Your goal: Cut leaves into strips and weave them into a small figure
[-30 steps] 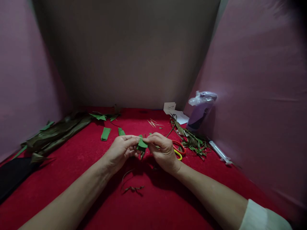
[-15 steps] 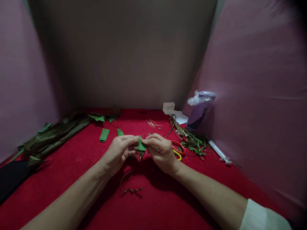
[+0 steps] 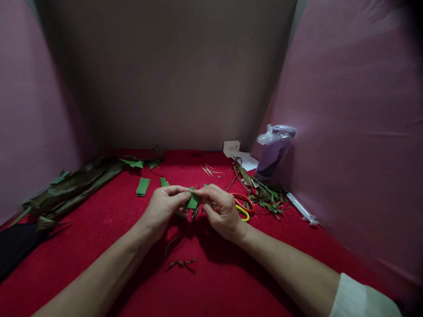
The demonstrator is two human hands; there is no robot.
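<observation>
Between my two hands, above the red cloth [image 3: 145,273], is a piece of green leaf [image 3: 192,201]. My left hand [image 3: 167,204] pinches its upper left side between thumb and forefinger. From the other side, the fingertips of my right hand [image 3: 222,209] are closed at the leaf's upper edge. Dark brown strips [image 3: 194,215] hang just below the leaf; what they join is hidden by my fingers. Right behind my right hand lie scissors [image 3: 246,207] with red and yellow handles. A twisted dry brown strip [image 3: 183,263] rests on the cloth nearer to me.
Cut leaf pieces [image 3: 143,187] and toothpicks [image 3: 210,170] lie beyond my hands. At right are leaf scraps [image 3: 264,191], a syringe [image 3: 301,208], a purple bottle [image 3: 276,152] and white paper [image 3: 247,161]. Long dried leaves [image 3: 76,187] and a black object [image 3: 20,244] are at left.
The green leaf piece has turned slightly and shows a more rectangular face. My right fingers have shifted a little along its top edge. Both hands stay in nearly the same place.
</observation>
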